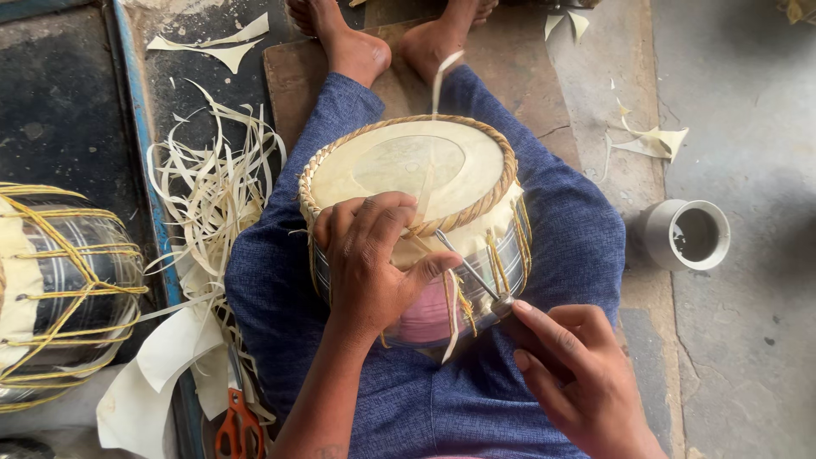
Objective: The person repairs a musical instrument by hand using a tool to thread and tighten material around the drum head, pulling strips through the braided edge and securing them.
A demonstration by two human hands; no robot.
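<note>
A small metal drum with a pale hide head and a braided rim rests in my lap between blue trouser legs. My left hand grips the near rim and side of the drum, fingers curled over the braid. My right hand holds a thin metal awl, whose tip pokes under the lacing by the rim. Pale hide straps run down the drum's shiny side, and one strip sticks up past the far rim.
A second laced drum lies at the left. Loose hide strips and scraps pile beside my left leg, with orange-handled scissors near the bottom. A small white cup stands on the concrete at the right. My bare feet rest on a board.
</note>
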